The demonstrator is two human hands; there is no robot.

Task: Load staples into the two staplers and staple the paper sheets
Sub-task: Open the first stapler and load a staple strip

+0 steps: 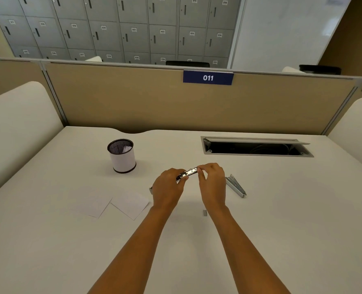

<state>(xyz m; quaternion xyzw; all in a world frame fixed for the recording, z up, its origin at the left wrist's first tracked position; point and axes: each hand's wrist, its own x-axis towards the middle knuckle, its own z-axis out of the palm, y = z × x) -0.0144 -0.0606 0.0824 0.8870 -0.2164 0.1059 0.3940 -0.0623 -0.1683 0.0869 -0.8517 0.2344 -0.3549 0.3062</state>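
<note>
Above the desk [281,219], left hand [167,188] grips the stapler [189,172], right hand [213,180] pinches its far end; loading judged under way; advise holding it level and closing only once the load sits flush; second stapler [236,186] lies just right, sheets [131,203] left, both untouched.

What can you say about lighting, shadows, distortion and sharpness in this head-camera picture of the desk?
Head view: soft, even light, only faint shadows beneath the left hand and right hand; the wide-angle lens bends the partition; the stapler they hold looks small and slightly blurred; the white paper sheets barely stand out from the pale desk.
</note>
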